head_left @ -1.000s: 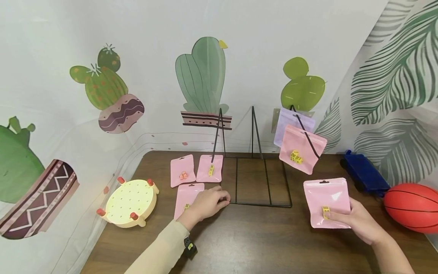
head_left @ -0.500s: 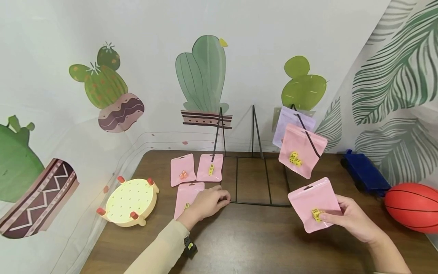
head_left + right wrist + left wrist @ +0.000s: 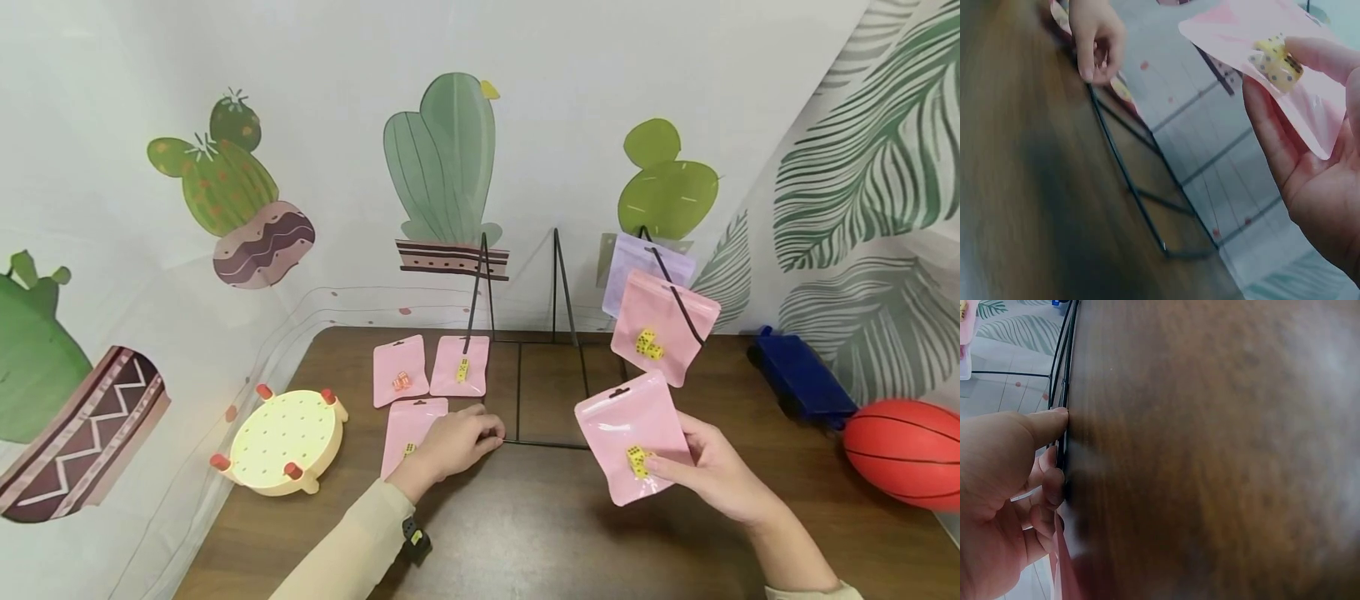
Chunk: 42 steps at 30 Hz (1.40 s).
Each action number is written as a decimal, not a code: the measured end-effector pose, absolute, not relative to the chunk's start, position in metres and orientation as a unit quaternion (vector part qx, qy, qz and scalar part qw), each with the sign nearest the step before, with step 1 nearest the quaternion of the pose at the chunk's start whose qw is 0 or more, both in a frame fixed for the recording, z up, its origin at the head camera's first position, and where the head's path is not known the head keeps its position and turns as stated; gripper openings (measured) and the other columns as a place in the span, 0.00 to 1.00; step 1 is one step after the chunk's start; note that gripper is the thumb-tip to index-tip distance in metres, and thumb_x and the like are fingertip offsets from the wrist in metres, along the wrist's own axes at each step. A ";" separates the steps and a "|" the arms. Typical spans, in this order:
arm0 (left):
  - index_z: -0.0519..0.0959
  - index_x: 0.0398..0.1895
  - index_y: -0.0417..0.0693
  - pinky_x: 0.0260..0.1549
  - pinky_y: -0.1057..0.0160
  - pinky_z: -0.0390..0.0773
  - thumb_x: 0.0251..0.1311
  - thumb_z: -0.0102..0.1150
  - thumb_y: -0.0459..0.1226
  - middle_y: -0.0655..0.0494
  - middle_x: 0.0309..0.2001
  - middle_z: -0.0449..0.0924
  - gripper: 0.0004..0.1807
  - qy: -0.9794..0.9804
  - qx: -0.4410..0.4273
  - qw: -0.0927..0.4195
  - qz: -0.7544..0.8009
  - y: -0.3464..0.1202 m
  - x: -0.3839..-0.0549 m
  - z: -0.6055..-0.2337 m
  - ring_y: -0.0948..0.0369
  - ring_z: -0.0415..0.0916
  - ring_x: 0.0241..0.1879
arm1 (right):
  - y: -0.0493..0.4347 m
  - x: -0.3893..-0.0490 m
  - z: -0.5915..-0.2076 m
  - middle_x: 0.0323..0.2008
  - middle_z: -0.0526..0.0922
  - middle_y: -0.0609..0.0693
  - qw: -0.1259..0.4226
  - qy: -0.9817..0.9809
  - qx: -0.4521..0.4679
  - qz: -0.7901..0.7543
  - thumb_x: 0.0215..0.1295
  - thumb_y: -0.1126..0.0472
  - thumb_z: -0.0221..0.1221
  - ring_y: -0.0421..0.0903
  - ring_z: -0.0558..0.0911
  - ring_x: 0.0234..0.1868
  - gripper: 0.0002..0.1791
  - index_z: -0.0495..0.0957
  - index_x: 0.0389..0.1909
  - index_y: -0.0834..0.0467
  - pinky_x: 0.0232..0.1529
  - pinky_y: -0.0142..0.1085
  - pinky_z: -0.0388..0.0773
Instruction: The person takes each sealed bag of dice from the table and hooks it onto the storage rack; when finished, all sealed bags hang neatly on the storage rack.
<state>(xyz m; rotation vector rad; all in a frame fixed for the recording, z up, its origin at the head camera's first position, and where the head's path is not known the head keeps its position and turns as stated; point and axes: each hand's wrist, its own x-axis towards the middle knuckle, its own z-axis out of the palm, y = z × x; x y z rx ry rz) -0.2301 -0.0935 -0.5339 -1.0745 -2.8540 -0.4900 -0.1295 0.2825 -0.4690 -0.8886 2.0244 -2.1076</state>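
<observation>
Fingers of right hand [image 3: 720, 471] pinch pink pouch [image 3: 611, 421], yellow dice [image 3: 636, 460] inside, near front-right of wire rack [image 3: 547, 443]; left hand [image 3: 459, 442] pinches rack's front-left corner. Hung pouch [image 3: 652, 308]: also yellow dice.

held pouch [image 3: 611, 429]: pink | dice [image 3: 637, 460]: yellow, dark-spotted | rack [image 3: 517, 392]: black | ball [image 3: 903, 454]: red, black-lined | table [image 3: 540, 533]: brown, wood-grained
</observation>
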 end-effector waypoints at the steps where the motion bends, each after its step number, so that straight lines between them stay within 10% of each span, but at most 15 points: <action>1: 0.82 0.38 0.66 0.30 0.60 0.75 0.70 0.65 0.48 0.68 0.36 0.75 0.02 -0.924 -0.347 0.027 -0.158 -0.093 -0.230 -0.534 0.68 0.74 0.32 | 0.277 -0.131 -0.467 0.48 0.87 0.56 0.038 0.660 -0.289 -0.693 0.65 0.86 0.53 0.50 0.89 0.43 0.29 0.72 0.64 0.64 0.36 0.48 0.86; 13: 0.83 0.39 0.64 0.33 0.58 0.77 0.71 0.63 0.49 0.69 0.38 0.75 0.04 -0.925 -0.343 0.017 -0.163 -0.094 -0.229 -0.531 0.66 0.76 0.35 | 0.231 -0.141 -0.453 0.47 0.86 0.53 -0.082 0.659 -0.262 -0.700 0.59 0.87 0.59 0.46 0.88 0.45 0.29 0.71 0.61 0.71 0.38 0.43 0.86; 42: 0.83 0.39 0.64 0.30 0.61 0.75 0.71 0.65 0.48 0.69 0.36 0.74 0.03 -0.924 -0.344 0.016 -0.167 -0.094 -0.228 -0.531 0.68 0.72 0.32 | 0.204 -0.156 -0.445 0.47 0.86 0.53 -0.107 0.669 -0.206 -0.707 0.62 0.84 0.60 0.44 0.87 0.45 0.30 0.68 0.66 0.73 0.42 0.39 0.85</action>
